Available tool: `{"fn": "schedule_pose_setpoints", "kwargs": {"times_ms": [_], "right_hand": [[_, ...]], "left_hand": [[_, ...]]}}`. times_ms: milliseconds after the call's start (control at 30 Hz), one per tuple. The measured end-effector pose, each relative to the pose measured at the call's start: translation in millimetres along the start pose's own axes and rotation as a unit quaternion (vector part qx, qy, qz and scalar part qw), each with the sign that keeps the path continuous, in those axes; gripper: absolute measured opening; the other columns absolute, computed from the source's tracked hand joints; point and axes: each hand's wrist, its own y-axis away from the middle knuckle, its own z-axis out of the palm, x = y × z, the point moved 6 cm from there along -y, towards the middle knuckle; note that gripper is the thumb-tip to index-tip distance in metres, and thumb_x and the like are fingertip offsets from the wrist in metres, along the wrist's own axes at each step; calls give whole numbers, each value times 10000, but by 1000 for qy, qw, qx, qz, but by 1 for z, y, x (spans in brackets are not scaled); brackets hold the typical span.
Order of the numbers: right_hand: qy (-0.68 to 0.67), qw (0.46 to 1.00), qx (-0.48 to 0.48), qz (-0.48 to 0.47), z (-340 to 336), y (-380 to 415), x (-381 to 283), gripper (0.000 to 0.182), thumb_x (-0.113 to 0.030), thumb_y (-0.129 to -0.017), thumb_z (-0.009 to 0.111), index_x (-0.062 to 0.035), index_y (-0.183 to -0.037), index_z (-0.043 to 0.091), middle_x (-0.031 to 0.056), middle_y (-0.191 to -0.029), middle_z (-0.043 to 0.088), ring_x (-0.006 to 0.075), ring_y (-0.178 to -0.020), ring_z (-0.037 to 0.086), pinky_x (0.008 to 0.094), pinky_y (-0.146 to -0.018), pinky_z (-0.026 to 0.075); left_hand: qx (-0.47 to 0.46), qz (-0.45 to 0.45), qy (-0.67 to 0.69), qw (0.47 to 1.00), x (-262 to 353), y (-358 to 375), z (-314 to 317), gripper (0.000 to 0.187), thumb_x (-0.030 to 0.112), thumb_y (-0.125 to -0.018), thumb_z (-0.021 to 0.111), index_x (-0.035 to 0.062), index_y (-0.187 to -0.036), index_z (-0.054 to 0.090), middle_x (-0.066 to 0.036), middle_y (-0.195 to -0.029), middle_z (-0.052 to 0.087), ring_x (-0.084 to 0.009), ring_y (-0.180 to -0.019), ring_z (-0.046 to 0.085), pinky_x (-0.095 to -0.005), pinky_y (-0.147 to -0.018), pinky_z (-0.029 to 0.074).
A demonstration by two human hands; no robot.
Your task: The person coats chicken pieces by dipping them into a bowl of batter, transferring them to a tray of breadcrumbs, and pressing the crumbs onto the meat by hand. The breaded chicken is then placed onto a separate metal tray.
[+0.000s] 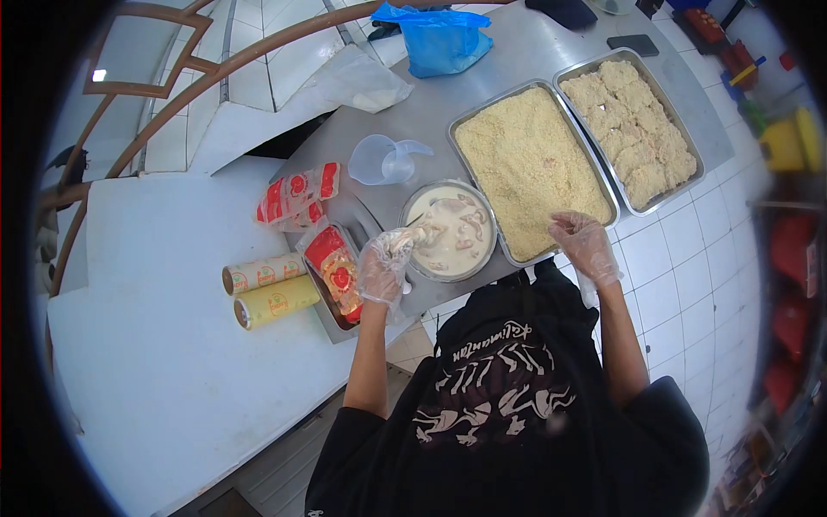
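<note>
My left hand [385,265], in a clear plastic glove, is closed on a batter-coated piece [419,236] at the left rim of a round bowl [449,269]. White batter with several pale pieces fills that bowl. Also gloved, my right hand [586,244] is over the near right edge of a metal tray of crumbs [532,164]; its fingers are bent and whether they hold anything is too small to tell. Farther right, a second metal tray [702,169] holds several crumb-coated pieces [633,133].
A clear measuring jug [376,161] stands behind the bowl. Red-and-clear packets [299,195] and a metal tray with a packet [337,274] are at the left, beside two cylindrical containers [276,302]. A blue plastic bag [444,43] sits at the back.
</note>
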Motion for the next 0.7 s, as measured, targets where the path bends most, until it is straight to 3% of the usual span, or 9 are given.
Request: {"fn": "schedule_pose_setpoints", "kwargs": {"times_ms": [133,200,333,433,500,633,700], "right_hand": [[32,999,5,-16,1,-1,1,309,-192,-858,716,14,-1089,706,114,-925,732,140,-828,678,276,-756,529],[40,999,9,-16,2,-1,-1,309,-199,-857,716,5,-1088,709,112,-919,732,144,-822,679,281,-755,531],[59,998,13,-24,3,-4,3,304,-210,-849,720,-18,-1084,718,105,-903,730,155,-807,682,291,-750,533],[65,997,-5,-27,4,-5,-2,291,-140,-877,731,22,-1116,694,61,-925,702,105,-831,634,256,-748,521],[61,998,-5,-24,5,-5,-3,290,-144,-878,731,22,-1113,695,59,-919,702,105,-831,634,256,-749,521],[55,998,-3,-9,3,-7,-5,297,-160,-879,730,19,-1114,697,55,-903,702,104,-824,634,257,-752,521],[59,998,7,-19,0,-6,-11,303,-184,-861,730,1,-1100,709,77,-888,711,131,-810,655,273,-751,526]], "left_hand": [[-4,-6,-7,1000,37,2,-16,221,52,-870,706,-1,-1083,678,-81,-1010,712,-153,-911,661,-296,-835,517],[9,-1,-94,995,60,5,-27,212,34,-857,713,-3,-1065,689,-87,-1007,706,-165,-891,659,-296,-814,515],[67,51,-34,996,70,12,-48,225,30,-834,733,3,-1055,700,-90,-985,696,-183,-859,659,-309,-792,515],[51,64,-42,996,82,12,-66,277,30,-854,725,6,-1125,676,-96,-1077,680,-180,-971,647,-305,-872,505],[63,119,-172,976,87,15,-78,286,25,-867,715,2,-1146,658,-88,-1080,676,-174,-999,640,-304,-889,500],[97,101,-133,981,99,19,-87,268,15,-859,720,3,-1122,668,-73,-1081,674,-169,-1001,636,-300,-890,494],[124,71,-32,989,99,21,-92,243,39,-788,767,18,-1023,708,-102,-1042,649,-239,-980,618,-371,-899,472]]}}
